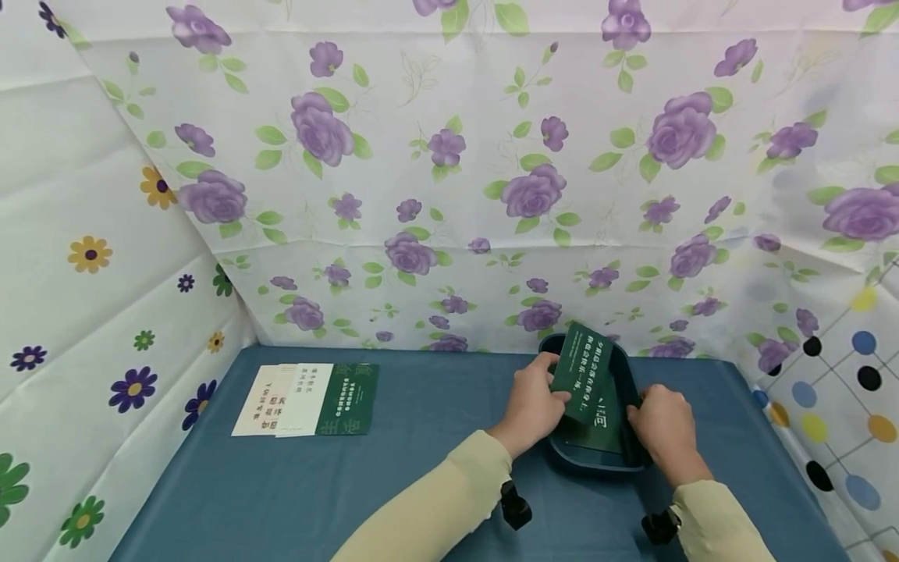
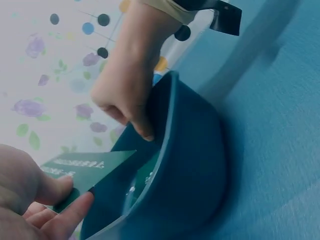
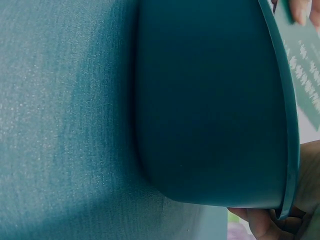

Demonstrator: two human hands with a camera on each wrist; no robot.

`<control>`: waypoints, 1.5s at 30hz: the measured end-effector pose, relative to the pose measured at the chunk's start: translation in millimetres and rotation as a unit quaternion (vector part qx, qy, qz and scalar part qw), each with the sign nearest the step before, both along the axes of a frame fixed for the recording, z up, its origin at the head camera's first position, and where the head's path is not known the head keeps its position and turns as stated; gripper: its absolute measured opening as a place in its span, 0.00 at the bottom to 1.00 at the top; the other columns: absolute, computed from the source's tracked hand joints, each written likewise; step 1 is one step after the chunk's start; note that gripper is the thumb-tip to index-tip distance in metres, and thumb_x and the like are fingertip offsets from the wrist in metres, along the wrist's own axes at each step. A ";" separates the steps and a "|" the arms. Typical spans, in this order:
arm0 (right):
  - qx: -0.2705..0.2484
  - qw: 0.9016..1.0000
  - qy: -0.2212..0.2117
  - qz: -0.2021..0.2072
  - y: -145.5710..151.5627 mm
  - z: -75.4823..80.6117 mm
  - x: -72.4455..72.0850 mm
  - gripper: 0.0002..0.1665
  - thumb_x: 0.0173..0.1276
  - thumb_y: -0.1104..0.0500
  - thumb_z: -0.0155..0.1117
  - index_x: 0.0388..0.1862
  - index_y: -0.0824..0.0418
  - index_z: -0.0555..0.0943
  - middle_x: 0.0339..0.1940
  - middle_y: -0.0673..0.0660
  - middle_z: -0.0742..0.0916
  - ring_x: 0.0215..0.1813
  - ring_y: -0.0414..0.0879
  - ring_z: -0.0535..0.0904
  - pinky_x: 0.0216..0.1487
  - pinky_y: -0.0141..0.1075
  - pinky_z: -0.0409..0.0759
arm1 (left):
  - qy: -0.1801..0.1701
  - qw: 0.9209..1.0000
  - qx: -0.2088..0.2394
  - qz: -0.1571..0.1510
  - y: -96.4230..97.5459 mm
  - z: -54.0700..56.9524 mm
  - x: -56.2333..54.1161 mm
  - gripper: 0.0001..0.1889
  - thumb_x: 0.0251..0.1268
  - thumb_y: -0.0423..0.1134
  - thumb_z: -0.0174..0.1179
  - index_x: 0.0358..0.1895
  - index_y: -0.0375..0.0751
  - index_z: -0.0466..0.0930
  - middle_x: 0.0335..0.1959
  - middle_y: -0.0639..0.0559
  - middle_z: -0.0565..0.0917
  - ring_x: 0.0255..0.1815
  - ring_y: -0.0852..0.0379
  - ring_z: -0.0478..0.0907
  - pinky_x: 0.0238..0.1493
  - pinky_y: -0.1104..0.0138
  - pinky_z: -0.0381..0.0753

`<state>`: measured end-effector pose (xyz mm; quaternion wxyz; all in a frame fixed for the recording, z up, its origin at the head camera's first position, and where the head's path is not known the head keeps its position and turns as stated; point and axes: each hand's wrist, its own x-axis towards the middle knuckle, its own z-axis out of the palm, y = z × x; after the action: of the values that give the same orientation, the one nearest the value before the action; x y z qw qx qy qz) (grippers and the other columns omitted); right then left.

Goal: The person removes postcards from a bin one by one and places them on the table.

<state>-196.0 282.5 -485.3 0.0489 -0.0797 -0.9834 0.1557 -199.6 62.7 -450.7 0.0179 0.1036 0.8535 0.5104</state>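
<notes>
My left hand (image 1: 530, 406) pinches a dark green card (image 1: 588, 367) with white writing, held tilted above the dark blue tub (image 1: 593, 468). In the left wrist view, the thumb and fingers (image 2: 70, 212) grip the card's near end, with its far corner over the tub's opening. My right hand (image 1: 663, 433) holds the tub's right rim, with the thumb inside the wall; the right wrist view shows curled fingers (image 3: 260, 220) at the rim's outside. Another green card (image 1: 597, 439) lies inside the tub, partly covered by the held one.
On the left of the blue table (image 1: 435, 499), a pinkish card (image 1: 254, 402), a white card (image 1: 300, 406) and a green card (image 1: 351, 398) lie overlapping in a row. A flowered curtain (image 1: 449, 195) stands right behind the tub, with a dotted one (image 1: 843, 406) at the right.
</notes>
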 end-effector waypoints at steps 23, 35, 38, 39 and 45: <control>-0.007 1.000 0.014 0.002 -0.5 0.4 0.4 0.16 0.61 0.59 0.63 0.14 0.60 0.78 0.09 0.53 0.75 0.15 0.46 0.70 0.19 0.38 0.64 | 0.033 0.998 0.034 0.041 -76.4 2.8 -1.2 0.16 0.70 0.38 0.51 0.59 0.53 0.71 0.37 0.50 0.81 0.23 0.59 0.79 0.23 0.69 0.76; -0.006 1.000 0.016 -0.002 0.4 -1.8 -0.7 0.21 0.62 0.59 0.62 0.09 0.57 0.71 0.08 0.51 0.69 0.14 0.45 0.66 0.18 0.36 0.59 | 0.036 0.994 0.051 0.095 -121.4 -3.8 0.2 0.15 0.67 0.35 0.56 0.55 0.46 0.74 0.36 0.46 0.82 0.25 0.58 0.83 0.24 0.70 0.81; -0.008 1.000 0.017 0.002 0.5 -2.5 -1.0 0.22 0.62 0.58 0.62 0.09 0.57 0.71 0.08 0.51 0.69 0.14 0.45 0.66 0.18 0.36 0.59 | 0.037 0.991 0.051 0.116 -134.3 -5.4 0.6 0.14 0.65 0.35 0.57 0.53 0.47 0.75 0.34 0.47 0.84 0.24 0.58 0.83 0.24 0.69 0.81; -0.007 1.000 0.019 0.001 0.5 -2.6 -1.0 0.23 0.62 0.59 0.62 0.08 0.56 0.69 0.07 0.50 0.67 0.14 0.45 0.65 0.18 0.36 0.58 | 0.038 0.990 0.051 0.124 -138.6 -5.2 0.8 0.14 0.65 0.35 0.57 0.53 0.47 0.75 0.34 0.47 0.84 0.24 0.57 0.84 0.23 0.69 0.81; -0.006 1.000 0.020 -0.004 -0.2 -1.5 0.0 0.23 0.61 0.59 0.63 0.08 0.56 0.69 0.07 0.49 0.66 0.13 0.44 0.64 0.17 0.36 0.57 | 0.045 0.984 0.052 0.164 -166.1 -3.9 4.7 0.12 0.64 0.35 0.58 0.50 0.46 0.77 0.33 0.48 0.85 0.27 0.56 0.85 0.24 0.69 0.81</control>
<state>-196.0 282.3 -486.8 0.0692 -0.0811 -0.9808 0.1632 -194.9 -103.4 -454.7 -0.1103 -0.0143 0.8310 0.5450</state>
